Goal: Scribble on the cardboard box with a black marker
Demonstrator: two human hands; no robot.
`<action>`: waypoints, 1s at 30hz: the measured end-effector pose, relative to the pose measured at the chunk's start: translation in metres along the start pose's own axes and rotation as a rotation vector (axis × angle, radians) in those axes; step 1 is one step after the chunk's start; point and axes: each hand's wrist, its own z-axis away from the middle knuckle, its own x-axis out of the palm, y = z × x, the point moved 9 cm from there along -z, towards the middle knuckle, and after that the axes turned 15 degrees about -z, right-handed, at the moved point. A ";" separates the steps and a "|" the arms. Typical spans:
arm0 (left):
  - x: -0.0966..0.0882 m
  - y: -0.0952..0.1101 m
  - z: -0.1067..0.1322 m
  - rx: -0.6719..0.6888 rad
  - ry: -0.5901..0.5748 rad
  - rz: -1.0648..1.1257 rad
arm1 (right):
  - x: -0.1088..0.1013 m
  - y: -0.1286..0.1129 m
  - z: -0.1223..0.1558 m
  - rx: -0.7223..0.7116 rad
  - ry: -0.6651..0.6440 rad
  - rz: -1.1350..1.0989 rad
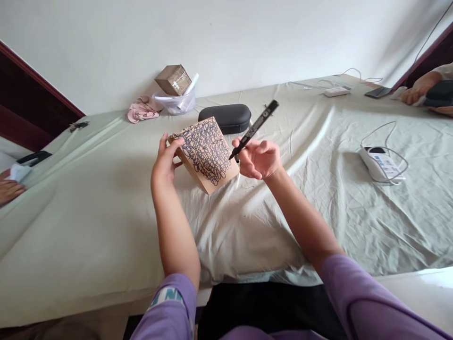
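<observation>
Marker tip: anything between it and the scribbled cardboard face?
Nothing visible. The right hand holds the marker with its tip right at the edge of the cardboard, which the left hand holds tilted above the sheet.

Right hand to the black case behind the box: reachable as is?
Probably yes. The black case lies just beyond the right hand, nothing between them, but that hand is full with the marker and the cardboard box sits beside the path.

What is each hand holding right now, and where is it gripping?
Left hand grips the scribbled cardboard box by its left edge. Right hand holds the black marker near its tip end.
</observation>
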 end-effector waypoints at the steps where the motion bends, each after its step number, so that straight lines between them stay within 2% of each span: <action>1: 0.003 0.000 0.000 -0.007 0.002 0.011 | 0.002 -0.005 -0.001 -0.054 0.022 0.043; 5: 0.017 0.002 0.000 -0.002 -0.010 0.049 | 0.003 -0.009 -0.004 -0.208 0.170 0.340; 9: 0.024 -0.009 -0.007 -0.014 0.003 0.099 | -0.006 0.011 -0.007 -0.246 0.327 0.540; 12: 0.027 -0.022 -0.013 -0.025 -0.015 0.121 | -0.012 0.025 -0.007 -0.274 0.374 0.682; 15: 0.026 -0.035 -0.019 -0.051 -0.022 0.119 | -0.014 0.028 -0.006 -0.316 0.402 0.826; 21: 0.025 -0.038 -0.022 -0.066 -0.003 0.129 | -0.017 0.027 -0.007 -0.362 0.372 0.808; 24: 0.026 -0.036 -0.021 -0.057 -0.013 0.157 | -0.026 0.027 -0.006 -0.356 0.395 0.749; 27: 0.027 -0.037 -0.021 -0.055 -0.022 0.173 | -0.034 0.023 -0.003 -0.377 0.423 0.799; 30: 0.027 -0.042 -0.023 -0.068 -0.013 0.164 | -0.033 0.020 -0.003 -0.397 0.399 0.875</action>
